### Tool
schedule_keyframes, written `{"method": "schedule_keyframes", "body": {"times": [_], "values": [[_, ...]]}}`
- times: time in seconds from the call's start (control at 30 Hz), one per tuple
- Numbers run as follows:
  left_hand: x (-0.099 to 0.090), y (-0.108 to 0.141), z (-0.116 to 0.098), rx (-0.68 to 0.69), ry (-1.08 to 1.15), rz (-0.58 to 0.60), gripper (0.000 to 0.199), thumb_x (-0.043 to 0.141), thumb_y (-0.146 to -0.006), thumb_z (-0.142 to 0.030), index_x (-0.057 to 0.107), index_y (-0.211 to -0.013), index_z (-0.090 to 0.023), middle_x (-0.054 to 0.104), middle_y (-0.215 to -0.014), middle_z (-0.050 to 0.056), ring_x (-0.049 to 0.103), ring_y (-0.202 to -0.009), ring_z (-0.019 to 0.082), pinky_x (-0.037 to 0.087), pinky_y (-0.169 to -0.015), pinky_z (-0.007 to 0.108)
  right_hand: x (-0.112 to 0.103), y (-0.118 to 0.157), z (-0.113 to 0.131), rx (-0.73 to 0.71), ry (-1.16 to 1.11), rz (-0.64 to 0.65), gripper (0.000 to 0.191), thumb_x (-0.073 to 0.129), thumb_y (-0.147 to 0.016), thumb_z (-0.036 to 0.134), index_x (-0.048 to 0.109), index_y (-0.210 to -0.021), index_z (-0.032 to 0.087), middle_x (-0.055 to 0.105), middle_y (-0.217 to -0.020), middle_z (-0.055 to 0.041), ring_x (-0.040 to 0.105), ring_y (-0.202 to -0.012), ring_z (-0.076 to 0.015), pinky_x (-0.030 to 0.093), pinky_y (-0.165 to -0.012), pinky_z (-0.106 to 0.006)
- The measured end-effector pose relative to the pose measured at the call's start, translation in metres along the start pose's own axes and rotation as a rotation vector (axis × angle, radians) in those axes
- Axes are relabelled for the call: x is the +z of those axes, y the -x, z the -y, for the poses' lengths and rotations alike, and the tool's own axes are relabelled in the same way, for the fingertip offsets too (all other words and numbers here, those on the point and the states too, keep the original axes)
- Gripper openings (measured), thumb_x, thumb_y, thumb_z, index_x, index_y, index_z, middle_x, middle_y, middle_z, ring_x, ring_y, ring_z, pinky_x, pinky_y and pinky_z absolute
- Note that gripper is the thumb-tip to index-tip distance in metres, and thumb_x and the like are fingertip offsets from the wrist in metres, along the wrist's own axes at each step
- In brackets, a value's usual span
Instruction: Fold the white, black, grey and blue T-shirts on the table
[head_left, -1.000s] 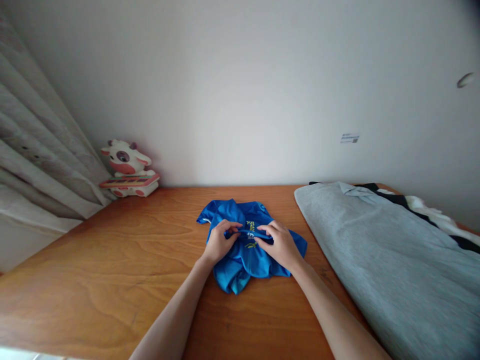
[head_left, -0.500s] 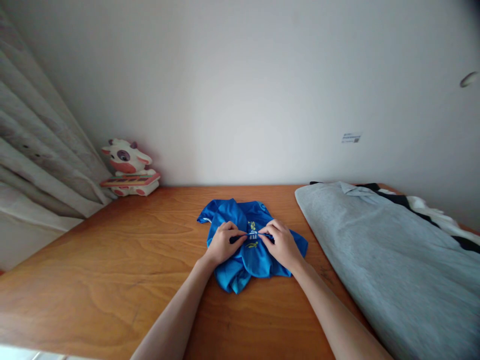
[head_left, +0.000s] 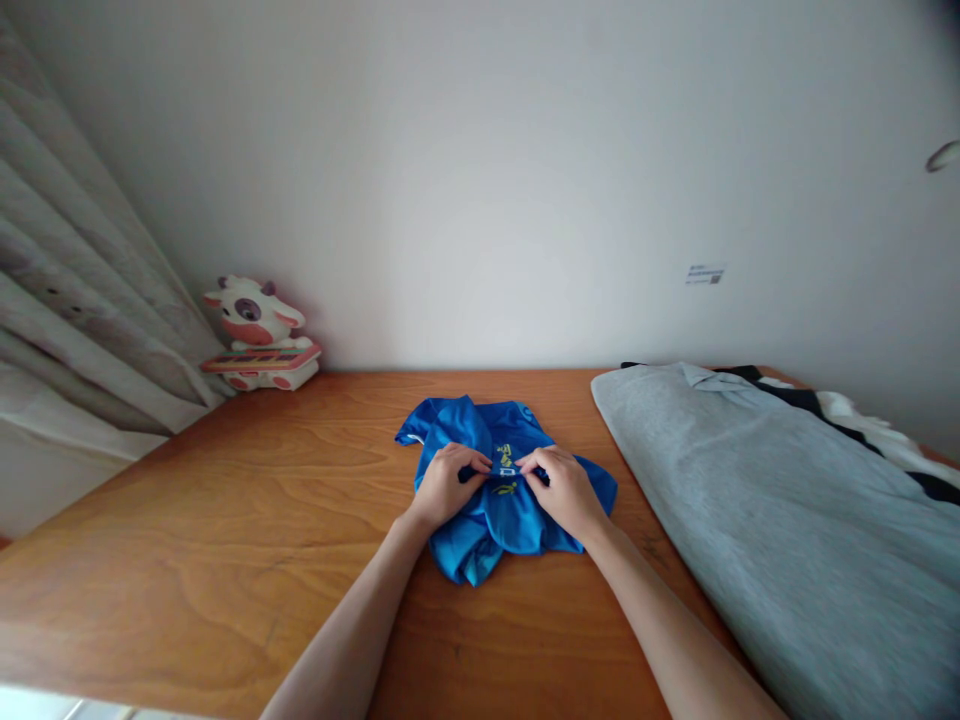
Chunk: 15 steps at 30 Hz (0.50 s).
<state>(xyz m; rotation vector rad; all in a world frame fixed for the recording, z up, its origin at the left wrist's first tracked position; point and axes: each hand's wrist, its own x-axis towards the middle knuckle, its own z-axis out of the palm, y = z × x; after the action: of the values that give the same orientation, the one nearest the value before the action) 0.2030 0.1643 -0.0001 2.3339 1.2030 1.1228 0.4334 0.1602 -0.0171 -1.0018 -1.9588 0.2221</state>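
Observation:
A crumpled blue shirt (head_left: 517,525) with yellow and white print lies on the wooden table in front of me. My left hand (head_left: 448,485) pinches its cloth just left of the print, thumb and fingertips together. On the other side of the print, my right hand (head_left: 564,487) pinches the same fabric in a similar way. Between the two pinches a small fold of cloth runs across the lettering. One loose end of the shirt spreads to the upper left, and a bunched part hangs toward me below my left hand.
At the right, a grey cloth (head_left: 720,480) covers part of the wooden table (head_left: 225,530), with black and white fabric (head_left: 847,412) behind it. A cow-shaped toy keyboard (head_left: 262,335) stands at the back left, near a pale curtain (head_left: 82,270). A white wall (head_left: 480,180) rises behind.
The pinched fold has shifted slightly toward me, hiding more of the white lettering and showing more yellow print above it. Both hands keep their grip in nearly the same place.

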Motion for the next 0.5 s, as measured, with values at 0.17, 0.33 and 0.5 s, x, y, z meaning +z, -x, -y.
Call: {"method": "schedule_keyframes", "body": {"times": [0.17, 0.33, 0.5], "values": [[0.0009, -0.0002, -0.0019, -0.078, -0.057, -0.031, 0.016, 0.076, -0.079, -0.011, 0.064, -0.077, -0.022, 0.073, -0.083, -0.001, 0.066, -0.085, 0.02, 0.049, -0.083, 0.034, 0.0011, -0.0011, 0.0033, 0.034, 0.063, -0.032, 0.02, 0.062, -0.081, 0.006, 0.057, -0.088, 0.024, 0.07, -0.087, -0.0023, 0.065, -0.084, -0.0216, 0.051, -0.079, -0.035], [0.0007, -0.0004, -0.0022, -0.042, -0.078, -0.02, 0.02, 0.074, -0.078, -0.007, 0.069, -0.092, -0.021, 0.069, -0.082, 0.0, 0.063, -0.084, 0.019, 0.048, -0.082, 0.033, 0.0022, -0.0016, 0.0066, 0.006, 0.072, -0.028, 0.026, 0.059, -0.079, 0.0, 0.057, -0.089, 0.024, 0.067, -0.087, -0.0022, 0.062, -0.085, -0.022, 0.05, -0.078, -0.035], [0.0, -0.0005, -0.0024, -0.014, -0.14, 0.041, 0.028, 0.076, -0.084, -0.02, 0.076, -0.111, -0.026, 0.067, -0.083, 0.002, 0.06, -0.084, 0.019, 0.048, -0.082, 0.033, 0.0009, -0.0015, 0.0077, 0.005, 0.075, -0.011, 0.028, 0.059, -0.08, 0.0, 0.062, -0.094, 0.024, 0.067, -0.089, -0.0019, 0.062, -0.086, -0.0215, 0.05, -0.08, -0.034]]}}
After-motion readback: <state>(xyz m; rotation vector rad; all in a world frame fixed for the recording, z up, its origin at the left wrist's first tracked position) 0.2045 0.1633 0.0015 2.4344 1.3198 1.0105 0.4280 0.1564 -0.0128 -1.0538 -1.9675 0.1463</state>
